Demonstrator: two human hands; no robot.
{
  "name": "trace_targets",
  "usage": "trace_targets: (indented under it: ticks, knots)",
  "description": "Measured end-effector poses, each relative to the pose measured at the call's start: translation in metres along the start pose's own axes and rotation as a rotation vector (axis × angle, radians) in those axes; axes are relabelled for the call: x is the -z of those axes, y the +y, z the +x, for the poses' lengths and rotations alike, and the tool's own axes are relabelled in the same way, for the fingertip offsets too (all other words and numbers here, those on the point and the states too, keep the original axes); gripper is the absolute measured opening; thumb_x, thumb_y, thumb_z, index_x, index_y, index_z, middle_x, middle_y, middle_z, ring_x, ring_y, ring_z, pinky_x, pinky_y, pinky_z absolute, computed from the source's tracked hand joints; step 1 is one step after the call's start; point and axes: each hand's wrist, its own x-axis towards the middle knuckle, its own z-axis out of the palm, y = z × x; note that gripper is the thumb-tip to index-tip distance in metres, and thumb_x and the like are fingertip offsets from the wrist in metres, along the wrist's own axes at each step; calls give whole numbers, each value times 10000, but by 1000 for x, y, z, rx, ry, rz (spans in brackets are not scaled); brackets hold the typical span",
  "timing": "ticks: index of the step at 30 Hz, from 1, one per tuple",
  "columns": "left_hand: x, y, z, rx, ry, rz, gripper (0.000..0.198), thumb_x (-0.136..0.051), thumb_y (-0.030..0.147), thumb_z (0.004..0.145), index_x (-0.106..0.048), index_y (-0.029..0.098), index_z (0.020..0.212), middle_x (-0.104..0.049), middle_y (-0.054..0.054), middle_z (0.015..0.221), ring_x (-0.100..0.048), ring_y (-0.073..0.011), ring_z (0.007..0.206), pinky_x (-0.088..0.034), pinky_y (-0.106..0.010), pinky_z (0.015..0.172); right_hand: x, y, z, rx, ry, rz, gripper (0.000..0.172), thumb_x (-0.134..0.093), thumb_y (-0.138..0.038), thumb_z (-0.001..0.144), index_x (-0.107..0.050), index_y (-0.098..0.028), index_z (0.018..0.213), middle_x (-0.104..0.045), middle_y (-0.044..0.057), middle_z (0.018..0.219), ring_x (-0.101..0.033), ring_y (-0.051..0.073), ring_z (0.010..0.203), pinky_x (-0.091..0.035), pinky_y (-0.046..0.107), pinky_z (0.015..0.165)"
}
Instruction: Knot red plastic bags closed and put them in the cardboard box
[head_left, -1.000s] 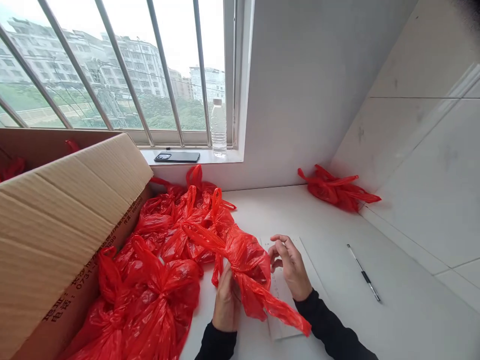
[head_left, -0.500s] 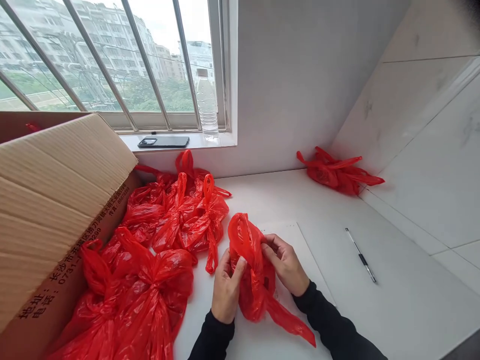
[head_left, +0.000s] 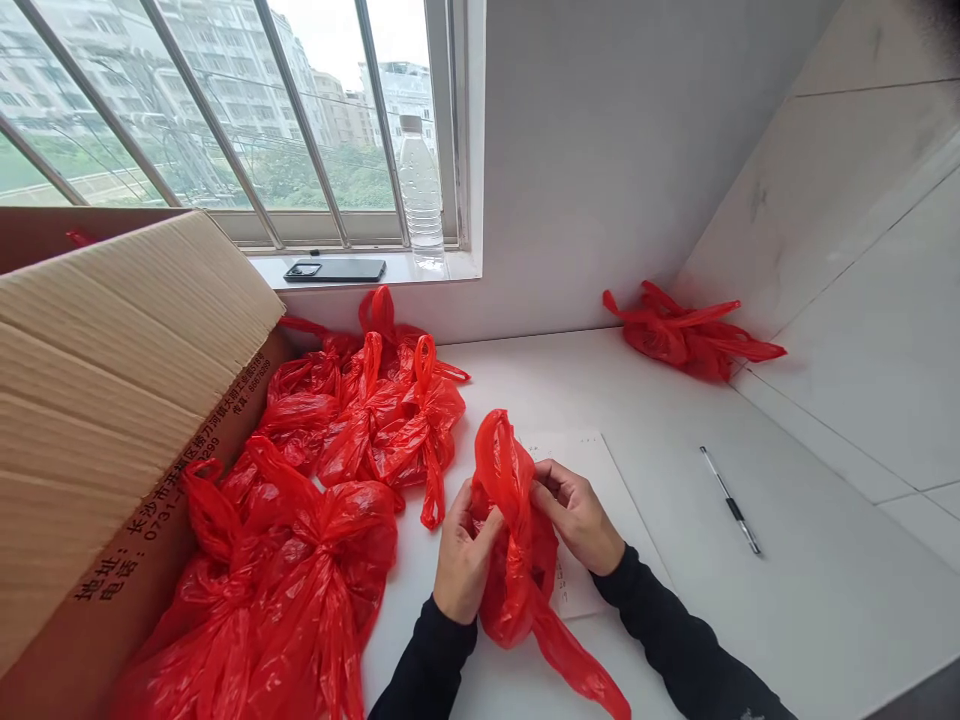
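Observation:
A red plastic bag point(head_left: 508, 600) is held between my two hands above the white table, one loop of it standing up and a long tail hanging toward me. My left hand point(head_left: 463, 560) grips its left side, thumb in front. From the right, my right hand point(head_left: 581, 515) pinches the bag's edge with thumb and fingers; the fingertips are partly hidden by the plastic. Beneath the bag lies a sheet of white paper point(head_left: 592, 470) with some small handwriting, mostly covered.
Several knotted red bags point(head_left: 322, 560) are heaped at left beside an open cardboard box point(head_left: 150, 340). A pen point(head_left: 731, 505) lies at right. Another red bag point(head_left: 675, 335) rests by the wall. A phone point(head_left: 334, 270) and water bottle point(head_left: 421, 200) are on the windowsill.
Both hands still hold the red bag, whose upper loop now stands a little taller and narrower. The whole view has shifted slightly, and more of the paper shows.

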Motion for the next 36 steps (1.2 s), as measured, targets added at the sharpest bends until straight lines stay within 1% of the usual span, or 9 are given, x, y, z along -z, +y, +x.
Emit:
trace_targets:
  ticks: [5, 9, 12, 19, 25, 28, 31, 34, 36]
  knots:
    - [-1, 1, -1, -13, 7, -14, 342, -610, 371, 869, -631, 177, 1151, -704, -60, 1048, -637, -214, 934, -488, -289, 839, -2, -3, -2, -6, -22, -4, 304, -569, -463, 906, -669, -205, 1032, -709, 36, 943, -648, 192, 810, -506, 294, 739]
    - [-4, 4, -3, -18, -11, 39, 214, -624, 344, 862, -642, 189, 1009, -680, -11, 899, -592, -166, 782, -474, -257, 738, -5, -10, -5, -9, 7, 47, 407, -449, -541, 946, -609, -247, 1178, -697, 45, 1054, -658, 209, 881, -516, 310, 775]
    - [-7, 7, -5, -1, -52, 94, 153, -624, 325, 862, -625, 188, 933, -655, 1, 843, -574, -155, 749, -467, -252, 718, -5, -10, -5, 29, -6, 55, 437, -487, -556, 924, -583, -251, 1222, -675, 56, 1133, -651, 222, 948, -512, 319, 830]
    - [-6, 8, -5, 12, -96, 92, 276, -622, 295, 863, -601, 194, 1119, -681, -70, 1118, -622, -228, 986, -469, -312, 867, 0, -1, -2, 46, 5, 65, 392, -659, -460, 853, -615, -221, 1161, -695, 60, 1061, -652, 215, 898, -519, 328, 822]
    - [-5, 9, -4, 14, -104, 93, 324, -628, 312, 870, -632, 189, 1170, -699, -73, 1107, -632, -241, 981, -470, -324, 874, 2, -1, -2, 39, 28, 73, 268, -627, -399, 897, -649, -216, 1091, -707, 41, 959, -647, 193, 821, -511, 318, 779]
    - [-5, 7, -4, 23, -68, 30, 331, -661, 319, 849, -660, 186, 1152, -717, -71, 1064, -648, -233, 942, -483, -320, 856, 1, -2, -2, 35, 35, 66, 260, -583, -410, 925, -654, -218, 1086, -704, 34, 942, -640, 183, 801, -509, 306, 759]
    - [-3, 3, -1, 30, 49, -158, 345, -698, 327, 818, -673, 203, 1138, -723, -61, 1049, -664, -223, 947, -489, -321, 876, -1, -1, -3, -10, -4, 94, 309, -504, -439, 962, -617, -241, 1171, -697, 27, 960, -630, 161, 763, -511, 293, 729]
    - [0, -1, 2, 40, 166, -353, 373, -733, 313, 783, -668, 257, 1145, -723, -26, 1050, -676, -201, 943, -493, -310, 885, -2, 1, -2, -22, -81, 69, 323, -542, -437, 944, -613, -244, 1193, -694, 37, 983, -629, 169, 803, -513, 295, 734]
    - [2, -2, 4, 59, 170, -405, 387, -744, 301, 769, -668, 280, 1147, -723, -15, 1052, -681, -195, 934, -500, -304, 876, -2, 2, -2, 1, -118, 27, 290, -599, -415, 915, -655, -225, 1127, -696, 47, 981, -624, 182, 846, -511, 303, 761]
